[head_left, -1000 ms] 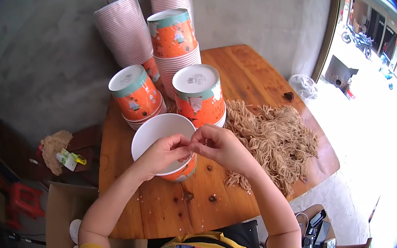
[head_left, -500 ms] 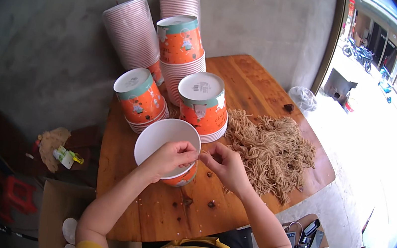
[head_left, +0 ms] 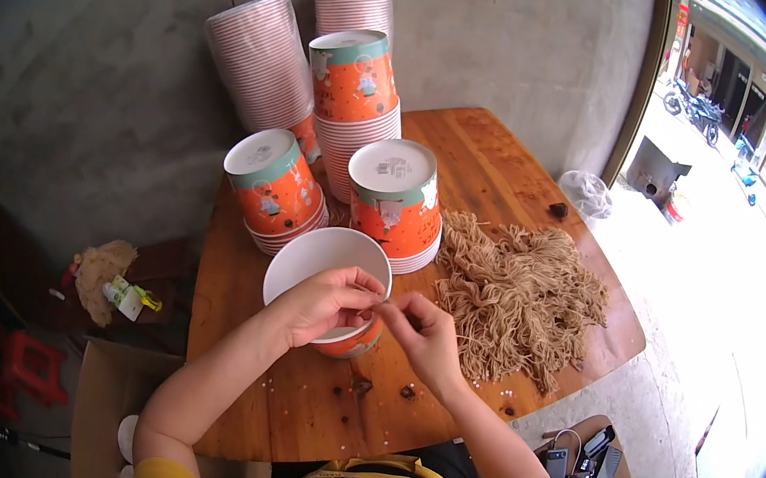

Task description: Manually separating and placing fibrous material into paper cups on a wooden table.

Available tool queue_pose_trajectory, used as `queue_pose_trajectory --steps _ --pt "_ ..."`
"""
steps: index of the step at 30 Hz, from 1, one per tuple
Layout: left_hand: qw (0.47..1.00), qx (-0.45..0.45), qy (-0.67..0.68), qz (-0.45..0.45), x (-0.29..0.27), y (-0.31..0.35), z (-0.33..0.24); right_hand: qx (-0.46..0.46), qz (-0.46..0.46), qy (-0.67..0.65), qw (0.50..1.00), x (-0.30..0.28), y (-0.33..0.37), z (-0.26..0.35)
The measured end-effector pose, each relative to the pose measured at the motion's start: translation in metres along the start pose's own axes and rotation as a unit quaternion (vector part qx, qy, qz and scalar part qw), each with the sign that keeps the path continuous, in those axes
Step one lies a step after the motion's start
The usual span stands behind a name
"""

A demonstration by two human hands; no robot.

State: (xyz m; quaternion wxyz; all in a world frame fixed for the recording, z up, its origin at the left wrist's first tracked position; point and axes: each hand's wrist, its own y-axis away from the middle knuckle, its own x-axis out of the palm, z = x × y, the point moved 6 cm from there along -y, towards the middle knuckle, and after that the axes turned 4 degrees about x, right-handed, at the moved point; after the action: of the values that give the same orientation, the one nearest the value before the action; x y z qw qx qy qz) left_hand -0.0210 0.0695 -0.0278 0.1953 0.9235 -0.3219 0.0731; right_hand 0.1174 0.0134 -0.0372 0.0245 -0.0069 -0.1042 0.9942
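My left hand [head_left: 333,305] is over the near right rim of a white-lined paper bucket [head_left: 318,255] with an orange outside. Its fingertips are pinched together. Against them, just right of the rim, my right hand [head_left: 423,336] pinches too. A thin pale cord, mostly hidden by the fingers, runs between the fingertips, and a bit sticks out beside my right hand. To the right lies a loose heap of tan cords [head_left: 525,301]. Behind the open bucket stand upside-down orange paper buckets, one stack [head_left: 397,204] at the centre and a shorter one [head_left: 275,188] on the left.
Taller stacks of nested buckets [head_left: 261,63] lean by the grey wall, some in clear plastic. Small white bits dot the wooden table [head_left: 283,410]. A cardboard box [head_left: 106,396] stands at lower left, a chair holding devices [head_left: 589,474] at lower right. A doorway opens at right.
My right hand has turned, its fingers now closer to my left fingertips, and the thin loop between the hands no longer shows. The view has shifted slightly.
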Motion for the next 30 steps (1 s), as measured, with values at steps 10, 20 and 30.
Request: queue_pose_trajectory --steps 10,20,30 --pt "0.975 0.139 -0.173 -0.030 0.009 0.006 -0.014 -0.064 -0.008 0.122 0.990 -0.009 -0.008 0.018" --pt "0.883 0.247 -0.400 -0.013 0.021 0.013 -0.024 -0.028 0.031 0.094 0.995 -0.006 -0.012 0.008" --pt "0.733 0.372 -0.555 -0.130 0.031 0.026 -0.027 -0.077 0.014 0.116 0.990 -0.005 -0.008 0.015"
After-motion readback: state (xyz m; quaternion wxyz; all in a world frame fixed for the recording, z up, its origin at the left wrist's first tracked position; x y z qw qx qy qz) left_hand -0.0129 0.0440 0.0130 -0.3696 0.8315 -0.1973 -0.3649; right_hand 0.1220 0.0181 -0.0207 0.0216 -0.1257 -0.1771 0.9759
